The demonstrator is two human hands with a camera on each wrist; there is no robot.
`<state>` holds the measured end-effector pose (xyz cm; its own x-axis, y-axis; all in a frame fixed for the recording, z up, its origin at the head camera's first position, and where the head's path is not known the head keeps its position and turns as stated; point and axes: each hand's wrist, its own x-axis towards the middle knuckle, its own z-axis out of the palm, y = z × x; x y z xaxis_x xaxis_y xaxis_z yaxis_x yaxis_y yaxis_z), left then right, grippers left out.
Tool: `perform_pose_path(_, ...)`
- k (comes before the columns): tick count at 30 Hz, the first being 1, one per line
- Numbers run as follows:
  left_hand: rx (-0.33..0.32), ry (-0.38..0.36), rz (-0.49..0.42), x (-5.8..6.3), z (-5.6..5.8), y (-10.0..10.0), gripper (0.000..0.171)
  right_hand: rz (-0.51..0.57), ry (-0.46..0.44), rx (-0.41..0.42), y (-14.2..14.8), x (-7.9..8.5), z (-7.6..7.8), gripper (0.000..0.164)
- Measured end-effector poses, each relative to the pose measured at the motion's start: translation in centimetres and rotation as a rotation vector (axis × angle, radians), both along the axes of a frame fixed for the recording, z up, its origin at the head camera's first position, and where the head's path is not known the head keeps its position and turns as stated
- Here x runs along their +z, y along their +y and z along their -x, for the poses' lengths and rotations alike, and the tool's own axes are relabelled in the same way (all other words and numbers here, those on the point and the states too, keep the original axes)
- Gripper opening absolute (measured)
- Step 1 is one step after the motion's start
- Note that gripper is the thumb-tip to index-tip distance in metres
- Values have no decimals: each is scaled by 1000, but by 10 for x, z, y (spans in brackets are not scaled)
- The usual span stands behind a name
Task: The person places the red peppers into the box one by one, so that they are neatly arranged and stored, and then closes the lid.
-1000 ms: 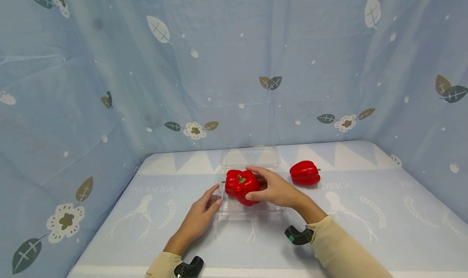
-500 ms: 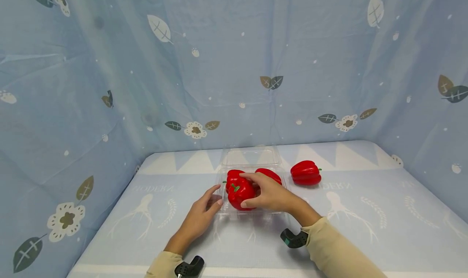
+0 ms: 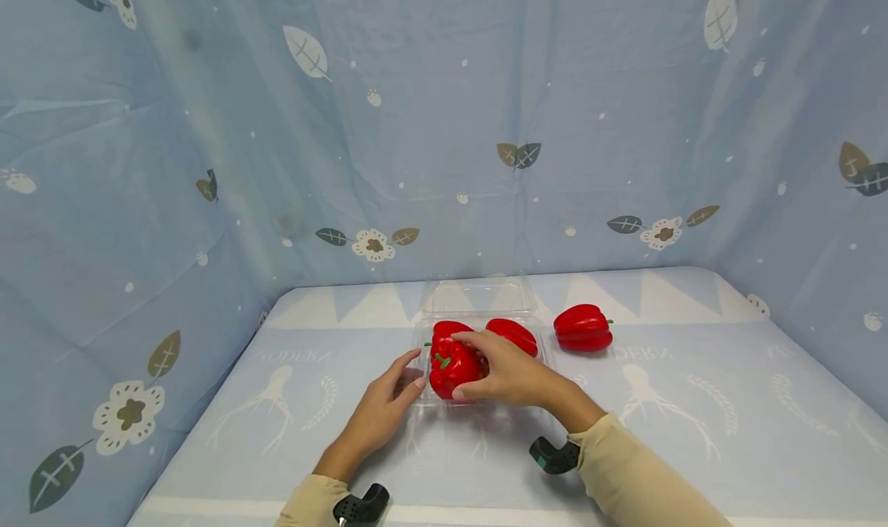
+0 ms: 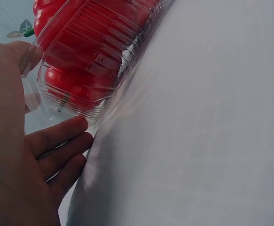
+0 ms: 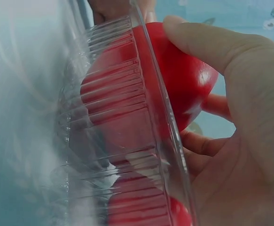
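A clear plastic clamshell container (image 3: 543, 350) sits mid-table with its lid (image 3: 479, 297) folded back. My right hand (image 3: 509, 369) grips a red bell pepper (image 3: 454, 370) with a green stem, thumb on the near side, at the container's front left. Behind it, partly covered, lies another red bell pepper (image 3: 444, 331). A further pepper (image 3: 513, 334) rests at the back right of the container, partly hidden by the right hand. My left hand (image 3: 381, 407) stays at the container's left side, fingers extended; in the left wrist view its fingertips (image 4: 80, 123) meet the ribbed wall (image 4: 92, 94).
One loose red bell pepper (image 3: 583, 328) lies on the table right of the container. The table has a pale printed cloth (image 3: 291, 450). A blue patterned curtain (image 3: 430, 111) encloses the back and sides.
My right hand has moved left and toward me with its pepper, lowering it into the container's front left. The back-right pepper has come into sight. The left hand has stayed put.
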<state>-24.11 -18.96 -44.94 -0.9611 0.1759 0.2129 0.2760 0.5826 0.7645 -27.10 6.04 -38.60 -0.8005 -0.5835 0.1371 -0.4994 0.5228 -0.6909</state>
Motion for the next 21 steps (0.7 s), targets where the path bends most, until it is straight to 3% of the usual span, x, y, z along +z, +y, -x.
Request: perform_pose_path(21, -7, 5, 3, -2, 1, -1, 55, -46, -5, -10, -4, -1, -3, 77)
